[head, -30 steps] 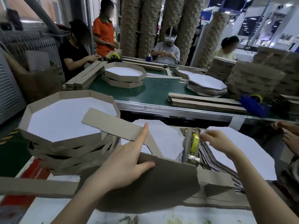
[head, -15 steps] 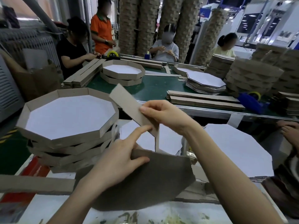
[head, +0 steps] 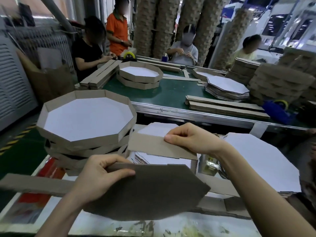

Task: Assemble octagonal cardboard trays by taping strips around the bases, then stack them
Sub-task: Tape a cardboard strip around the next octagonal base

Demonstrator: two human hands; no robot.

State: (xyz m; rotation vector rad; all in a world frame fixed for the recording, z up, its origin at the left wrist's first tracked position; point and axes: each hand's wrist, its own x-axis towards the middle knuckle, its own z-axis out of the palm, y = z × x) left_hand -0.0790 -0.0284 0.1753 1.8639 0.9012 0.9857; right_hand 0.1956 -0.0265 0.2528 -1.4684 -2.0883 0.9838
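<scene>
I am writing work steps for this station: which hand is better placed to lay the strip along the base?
Probably the right hand: it pinches the strip just above the base, while the left hand grips the base's top edge and steadies it.

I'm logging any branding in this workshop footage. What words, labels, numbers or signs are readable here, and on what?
No text can be read in this frame.
Blue sign at the far back: white marks, too blurred to read.
Conveyor rail: a small dark scribble, illegible.
Red printed sheet at lower left: blurred, no letters legible.
Cardboard strip and octagonal base: plain, no print.
</scene>
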